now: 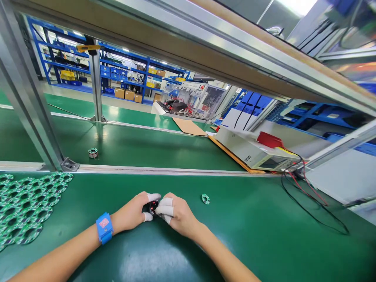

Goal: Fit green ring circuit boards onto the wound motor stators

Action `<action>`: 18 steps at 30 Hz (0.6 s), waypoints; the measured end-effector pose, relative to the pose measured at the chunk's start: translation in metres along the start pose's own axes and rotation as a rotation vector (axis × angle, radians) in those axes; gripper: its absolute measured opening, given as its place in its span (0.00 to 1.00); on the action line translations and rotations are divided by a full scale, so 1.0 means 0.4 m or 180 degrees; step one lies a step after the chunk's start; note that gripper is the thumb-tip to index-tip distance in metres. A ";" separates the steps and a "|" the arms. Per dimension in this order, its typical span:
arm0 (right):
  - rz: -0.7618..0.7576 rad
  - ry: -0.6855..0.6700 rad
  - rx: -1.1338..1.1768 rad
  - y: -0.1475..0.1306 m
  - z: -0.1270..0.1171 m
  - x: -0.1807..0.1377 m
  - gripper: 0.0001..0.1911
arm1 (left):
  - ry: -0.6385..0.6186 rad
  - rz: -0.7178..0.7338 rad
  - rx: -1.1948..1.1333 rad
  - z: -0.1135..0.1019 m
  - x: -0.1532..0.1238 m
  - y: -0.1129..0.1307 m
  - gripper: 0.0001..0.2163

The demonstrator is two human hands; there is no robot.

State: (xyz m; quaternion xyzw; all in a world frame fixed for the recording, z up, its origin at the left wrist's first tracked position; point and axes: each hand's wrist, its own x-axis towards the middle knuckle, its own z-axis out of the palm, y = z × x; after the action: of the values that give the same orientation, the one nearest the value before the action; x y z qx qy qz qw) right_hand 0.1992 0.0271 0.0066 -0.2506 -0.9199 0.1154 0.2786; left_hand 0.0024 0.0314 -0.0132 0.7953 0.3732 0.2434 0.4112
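Note:
My left hand point(133, 213) and my right hand point(176, 213) meet at the middle of the green bench mat point(249, 227). Both pinch one small dark round part point(153, 206) with a red spot on it, held between fingers that wear white finger cots. A blue wrist strap point(104, 228) is on my left wrist. A small green ring-shaped circuit board point(205, 199) lies on the mat just right of my right hand, apart from it.
Several green ring boards point(25, 205) lie spread at the left edge. A small spool point(93, 152) sits on the far mat behind an aluminium rail point(164, 170). A beige instrument point(255, 152) with red and black leads point(305, 196) stands at the right.

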 end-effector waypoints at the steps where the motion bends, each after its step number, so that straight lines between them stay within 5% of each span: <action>1: -0.0090 -0.0064 -0.0162 -0.004 -0.001 -0.003 0.14 | -0.0050 0.0069 0.0021 -0.003 0.001 0.003 0.22; 6: -0.0509 -0.0770 -0.1079 -0.046 0.021 -0.026 0.11 | -0.0132 0.0176 0.0148 -0.021 -0.002 0.015 0.11; 10: -0.0425 -0.0874 -0.0725 -0.076 0.025 -0.031 0.10 | -0.0137 0.0120 0.0115 -0.021 -0.005 0.012 0.14; 12: 0.0094 -0.0591 -0.0207 -0.064 -0.007 -0.027 0.13 | -0.0145 0.0115 0.0048 -0.019 -0.006 0.007 0.17; 15: 0.1897 -0.0039 -0.0173 0.007 -0.100 -0.028 0.17 | -0.0170 0.0118 -0.0051 -0.017 -0.007 0.001 0.20; 16: 0.2649 -0.0059 -0.0389 0.041 -0.136 -0.033 0.17 | -0.0171 0.0096 -0.0074 -0.018 -0.007 0.001 0.20; 18: 0.3096 -0.0188 -0.0613 0.110 -0.201 -0.053 0.16 | -0.0171 0.0001 -0.0086 -0.019 -0.007 0.001 0.22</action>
State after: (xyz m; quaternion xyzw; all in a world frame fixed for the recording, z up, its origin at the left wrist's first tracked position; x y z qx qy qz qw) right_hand 0.2778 0.0590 0.0474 -0.6720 -0.7104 0.1536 0.1419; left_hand -0.0043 0.0326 -0.0091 0.7959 0.3586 0.2271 0.4317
